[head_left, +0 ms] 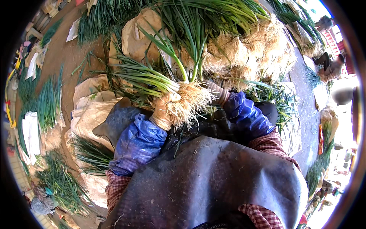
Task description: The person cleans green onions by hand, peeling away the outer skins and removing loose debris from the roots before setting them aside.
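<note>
A bunch of green onions (162, 86) is gripped in my gloved left hand (163, 110) in front of my lap. Its pale, shaggy roots (190, 101) spread to the right, and its leaves point left and upward. Two stalks (195, 68) of the bunch stand up, apart from the rest. Against the right side of the roots, near the base of these stalks, my gloved right hand (217, 91) is closed on green onion stalks; its fingertips are partly hidden by roots. Blue sleeve covers are on both forearms.
A large heap of green onions (244, 42), roots toward me, lies just beyond my hands. Brown sacking (91, 103) and loose leaves (89, 154) lie to the left. A dark apron (206, 179) covers my lap. More green onion piles (49, 103) line the floor, and a person (331, 68) is at far right.
</note>
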`<state>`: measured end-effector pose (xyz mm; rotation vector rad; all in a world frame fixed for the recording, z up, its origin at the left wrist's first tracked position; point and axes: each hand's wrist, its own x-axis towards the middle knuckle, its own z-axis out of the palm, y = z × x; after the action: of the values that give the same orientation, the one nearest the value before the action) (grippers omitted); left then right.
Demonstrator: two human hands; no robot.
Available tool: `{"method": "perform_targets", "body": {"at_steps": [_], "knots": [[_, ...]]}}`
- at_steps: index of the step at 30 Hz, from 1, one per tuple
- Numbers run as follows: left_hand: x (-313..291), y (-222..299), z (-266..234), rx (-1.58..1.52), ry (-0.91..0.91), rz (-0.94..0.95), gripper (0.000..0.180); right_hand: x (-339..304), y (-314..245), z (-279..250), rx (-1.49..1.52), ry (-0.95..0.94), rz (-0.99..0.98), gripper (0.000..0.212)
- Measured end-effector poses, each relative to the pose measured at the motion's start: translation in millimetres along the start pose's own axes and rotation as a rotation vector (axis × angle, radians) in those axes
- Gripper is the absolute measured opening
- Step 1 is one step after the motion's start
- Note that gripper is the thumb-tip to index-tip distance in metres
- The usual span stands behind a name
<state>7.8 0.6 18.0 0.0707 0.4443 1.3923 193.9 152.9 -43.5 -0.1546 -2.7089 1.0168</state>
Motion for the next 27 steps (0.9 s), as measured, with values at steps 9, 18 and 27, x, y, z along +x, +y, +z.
{"method": "perform_targets", "body": {"at_steps": [9,18,27], "knots": [[6,-4,-7,0.053,0.106,0.01,0.011,9,-77,-30,0.275,0.001,0.668,0.028],[9,-6,-14,0.158,0.092,-0.045,0.014,54,-30,-66,1.12,0.697,0.714,0.022],[4,2,3,0.016,0.06,-0.102,0.03,13,-135,-56,0.82,0.907,0.08,0.013]]}}
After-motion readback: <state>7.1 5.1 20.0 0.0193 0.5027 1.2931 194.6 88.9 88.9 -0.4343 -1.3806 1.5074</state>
